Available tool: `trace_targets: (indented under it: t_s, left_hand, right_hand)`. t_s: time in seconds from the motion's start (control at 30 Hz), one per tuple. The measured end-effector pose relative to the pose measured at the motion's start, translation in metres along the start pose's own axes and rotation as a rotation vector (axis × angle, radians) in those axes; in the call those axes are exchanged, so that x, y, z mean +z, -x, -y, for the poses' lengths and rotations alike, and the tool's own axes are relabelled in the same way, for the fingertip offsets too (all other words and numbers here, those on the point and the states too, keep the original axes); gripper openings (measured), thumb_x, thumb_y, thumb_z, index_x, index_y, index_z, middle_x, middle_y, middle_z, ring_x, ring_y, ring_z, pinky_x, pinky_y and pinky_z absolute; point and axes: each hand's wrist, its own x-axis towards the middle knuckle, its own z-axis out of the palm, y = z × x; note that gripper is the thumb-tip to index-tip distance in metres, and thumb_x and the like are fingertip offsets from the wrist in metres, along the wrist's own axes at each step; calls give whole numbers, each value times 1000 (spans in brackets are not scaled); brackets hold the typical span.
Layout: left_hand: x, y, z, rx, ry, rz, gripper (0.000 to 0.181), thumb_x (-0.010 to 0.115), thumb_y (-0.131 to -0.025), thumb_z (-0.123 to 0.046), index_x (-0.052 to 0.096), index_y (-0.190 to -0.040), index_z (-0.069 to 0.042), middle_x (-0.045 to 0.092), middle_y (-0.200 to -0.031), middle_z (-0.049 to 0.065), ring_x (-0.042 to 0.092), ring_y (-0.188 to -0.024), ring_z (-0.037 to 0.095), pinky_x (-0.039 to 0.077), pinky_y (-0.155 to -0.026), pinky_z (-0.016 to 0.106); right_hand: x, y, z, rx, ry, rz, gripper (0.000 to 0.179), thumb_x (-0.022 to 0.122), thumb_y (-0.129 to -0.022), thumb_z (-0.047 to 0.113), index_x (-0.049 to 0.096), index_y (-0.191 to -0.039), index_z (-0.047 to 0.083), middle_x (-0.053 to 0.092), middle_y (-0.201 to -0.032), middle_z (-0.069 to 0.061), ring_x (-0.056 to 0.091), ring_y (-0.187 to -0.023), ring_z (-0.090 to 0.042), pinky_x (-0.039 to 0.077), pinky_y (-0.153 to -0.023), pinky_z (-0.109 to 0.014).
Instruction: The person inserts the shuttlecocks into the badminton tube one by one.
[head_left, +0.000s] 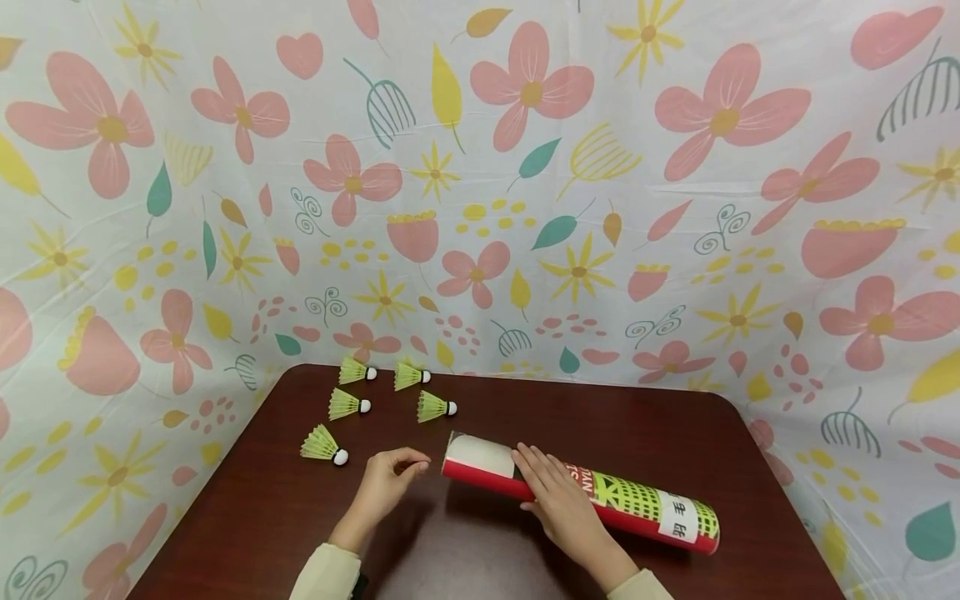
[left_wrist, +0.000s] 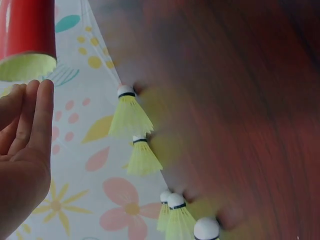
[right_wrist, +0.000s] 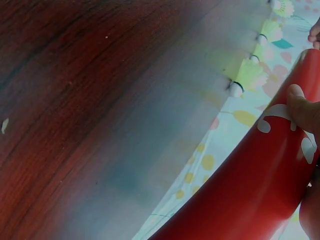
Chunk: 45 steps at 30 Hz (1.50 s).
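Observation:
My right hand (head_left: 558, 504) grips a red shuttlecock tube (head_left: 637, 508) with a yellow-green patterned label. Its thumb (right_wrist: 297, 102) lies along the tube's red side in the right wrist view. The tube slants over the table, its left end raised. That end (left_wrist: 30, 66) is open, and yellow-green shows inside it in the left wrist view. Just left of it is my left hand (head_left: 386, 483), thumb and fingertips close together, with nothing visible between them. Yellow-green shuttlecocks with white heads lie to the left: one nearest my left hand (head_left: 324, 446), another close behind (head_left: 348, 405).
Further shuttlecocks lie toward the back of the dark brown table (head_left: 570, 408): one at the back left (head_left: 357, 371), one beside it (head_left: 412, 377) and one in front of that (head_left: 436, 407). A flower-patterned cloth (head_left: 480, 208) hangs behind the table and along its sides.

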Motion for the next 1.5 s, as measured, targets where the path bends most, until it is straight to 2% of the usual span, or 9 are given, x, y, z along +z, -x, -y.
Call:
trace_targets:
  t_s: [0.17, 0.3, 0.4, 0.57, 0.83, 0.97, 1.13, 1.3, 1.5]
  left_hand:
    - [-10, 1, 5, -49, -39, -27, 9, 72, -83, 0, 74, -87, -8, 72, -82, 4, 64, -69, 9, 52, -60, 24]
    - [-19, 0, 9, -78, -74, -73, 8, 71, -84, -1, 74, -91, -6, 71, -84, 3, 64, -73, 11, 52, -63, 24]
    - [-28, -1, 12, -73, -108, -113, 10, 70, -85, -1, 73, -93, -6, 71, -87, 4, 65, -76, 15, 53, -63, 26]
    - [-40, -2, 21, -86, -181, -183, 13, 70, -86, 0, 73, -95, -9, 71, -92, 5, 66, -78, 20, 52, -63, 26]
    - [-56, 0, 41, -106, -234, -304, 17, 67, -86, 6, 68, -103, 4, 67, -95, 16, 66, -87, 33, 55, -74, 40]
    - [-64, 0, 48, -170, -243, -376, 23, 66, -86, 7, 64, -109, 9, 65, -98, 23, 65, -92, 39, 53, -80, 47]
    - [-75, 0, 52, -253, -276, -429, 30, 64, -88, 5, 59, -118, 10, 60, -108, 28, 57, -102, 44, 47, -88, 52]
    - [-87, 2, 55, -342, -304, -451, 36, 59, -90, 3, 53, -125, 11, 52, -119, 30, 47, -110, 47, 39, -89, 58]
    - [-101, 4, 63, -410, -323, -415, 45, 56, -92, 2, 44, -134, 14, 42, -131, 35, 38, -119, 52, 35, -95, 62]
  right_hand:
    - [1, 0, 1, 16, 2, -6, 85, 81, -77, 23, 37, -148, 7, 41, -149, -10, 42, -134, -25, 32, -109, -39]
    - [2, 1, 2, 12, -17, -19, 86, 83, -75, 20, 37, -147, 5, 42, -148, -12, 44, -133, -27, 22, -114, -34]
    - [3, 2, 1, 12, -25, -19, 88, 83, -74, 19, 37, -148, 5, 41, -148, -12, 44, -132, -28, 17, -116, -32]
    - [3, 2, 1, 18, -17, -12, 89, 83, -75, 20, 36, -148, 6, 40, -149, -10, 43, -133, -27, 24, -114, -36]
    - [4, 2, 0, 15, -14, -19, 87, 82, -76, 21, 36, -148, 7, 41, -149, -11, 42, -134, -26, 25, -113, -36]
    - [4, 2, 0, 7, -15, -25, 87, 82, -75, 21, 36, -148, 6, 41, -149, -11, 41, -135, -25, 30, -110, -39]
    - [4, 3, 1, 5, -23, -30, 89, 83, -73, 19, 37, -148, 6, 44, -146, -13, 42, -134, -26, 20, -115, -33]
    - [3, 3, 0, 9, -26, -20, 88, 83, -75, 20, 36, -148, 6, 43, -147, -13, 41, -135, -26, 10, -116, -29]
    - [3, 3, -1, 11, -19, -10, 88, 82, -75, 22, 36, -148, 7, 43, -147, -12, 41, -135, -25, 11, -116, -29]
